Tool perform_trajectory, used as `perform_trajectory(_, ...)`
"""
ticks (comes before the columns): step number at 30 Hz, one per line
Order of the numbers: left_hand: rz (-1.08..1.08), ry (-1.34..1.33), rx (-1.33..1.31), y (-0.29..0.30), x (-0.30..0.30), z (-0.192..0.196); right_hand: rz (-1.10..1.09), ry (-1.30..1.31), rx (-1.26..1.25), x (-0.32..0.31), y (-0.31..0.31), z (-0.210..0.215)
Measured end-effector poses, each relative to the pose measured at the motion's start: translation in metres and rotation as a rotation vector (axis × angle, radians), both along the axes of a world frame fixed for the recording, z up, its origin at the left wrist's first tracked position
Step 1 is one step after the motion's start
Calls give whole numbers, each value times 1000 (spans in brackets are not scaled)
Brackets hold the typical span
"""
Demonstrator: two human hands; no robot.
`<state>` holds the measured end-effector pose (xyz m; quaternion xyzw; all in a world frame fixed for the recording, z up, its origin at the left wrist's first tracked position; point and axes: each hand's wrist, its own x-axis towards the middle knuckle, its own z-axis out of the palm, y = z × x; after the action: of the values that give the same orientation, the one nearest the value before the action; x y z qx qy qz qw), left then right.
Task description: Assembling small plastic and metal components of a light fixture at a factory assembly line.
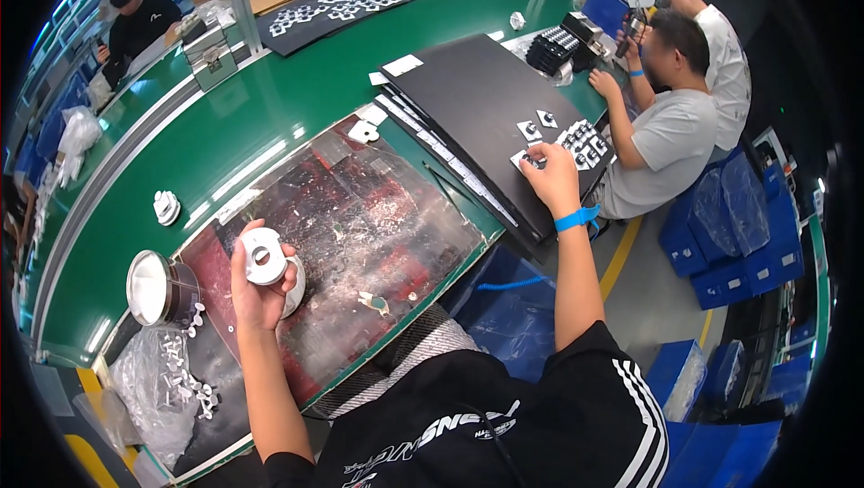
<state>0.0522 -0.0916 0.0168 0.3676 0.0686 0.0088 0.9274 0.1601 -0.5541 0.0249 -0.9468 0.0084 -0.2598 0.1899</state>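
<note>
My left hand (256, 288) holds a white ring-shaped roll of tape (265, 257) above a worn, scratched reddish work mat (378, 218). My right hand (551, 178), with a blue wristband, reaches out to the right and its fingers close on a small white part (529, 161) lying on a black sheet (477, 97). More small white parts (581, 142) lie grouped just beyond that hand, with two single ones (537, 124) farther back on the sheet.
A round metal tin (155, 287) and a clear bag of small white parts (171, 380) lie left of my left hand. The green bench (270, 110) carries other black sheets with white parts (333, 8). A person in a grey shirt (670, 133) sits at right beside blue crates (747, 245).
</note>
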Motion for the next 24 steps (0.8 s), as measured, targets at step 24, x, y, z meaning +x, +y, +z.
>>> perform_trajectory(24,129,-85,-112,28,-7,-13,1424,29,508,-7,340,22)
